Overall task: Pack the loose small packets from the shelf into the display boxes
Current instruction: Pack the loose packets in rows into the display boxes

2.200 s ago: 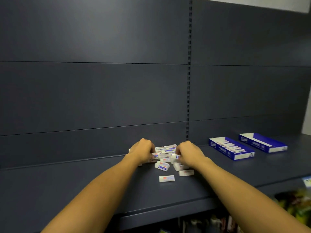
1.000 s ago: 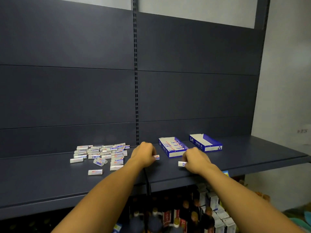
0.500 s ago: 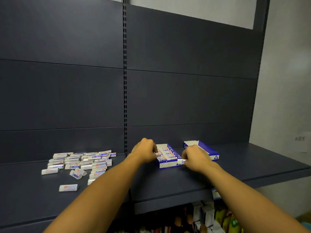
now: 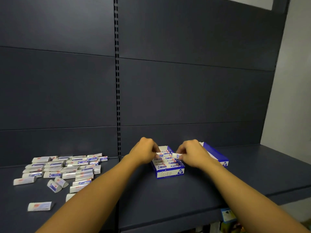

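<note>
Head view: hands (image 4: 168, 154) at frame centre, each pinching a packet (image 4: 177, 155) over box (image 4: 170, 173); next, slotting them into rows.

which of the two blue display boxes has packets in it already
The nearer display box, under both hands, already holds rows of packets. The farther display box, behind the right hand, shows no packets in its visible part.

Blue-and-white display box (image 4: 170, 173), dark grey shelf (image 4: 193, 187)
</note>
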Demonstrator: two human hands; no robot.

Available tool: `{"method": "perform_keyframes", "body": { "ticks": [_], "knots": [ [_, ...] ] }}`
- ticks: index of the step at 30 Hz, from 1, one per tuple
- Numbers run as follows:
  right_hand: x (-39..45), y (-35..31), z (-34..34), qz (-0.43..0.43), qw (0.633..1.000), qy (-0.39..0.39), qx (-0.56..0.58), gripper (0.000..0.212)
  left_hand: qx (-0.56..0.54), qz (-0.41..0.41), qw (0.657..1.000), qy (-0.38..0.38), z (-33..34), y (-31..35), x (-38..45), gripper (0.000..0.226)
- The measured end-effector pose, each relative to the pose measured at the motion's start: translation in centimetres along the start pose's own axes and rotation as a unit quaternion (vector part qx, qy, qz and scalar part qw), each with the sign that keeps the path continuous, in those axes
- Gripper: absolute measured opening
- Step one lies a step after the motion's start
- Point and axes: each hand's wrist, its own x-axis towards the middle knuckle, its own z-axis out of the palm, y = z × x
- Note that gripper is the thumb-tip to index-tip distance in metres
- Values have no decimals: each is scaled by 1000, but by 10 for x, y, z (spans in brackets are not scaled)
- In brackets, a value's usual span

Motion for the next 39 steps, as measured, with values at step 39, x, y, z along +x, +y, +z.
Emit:
{"method": "perform_keyframes", "body": {
  "ticks": [39],
  "knots": [
    [63,32,7,-209,962,-177,22,17,92,-2,984,-154,19,37,15,20]
  ]
}}
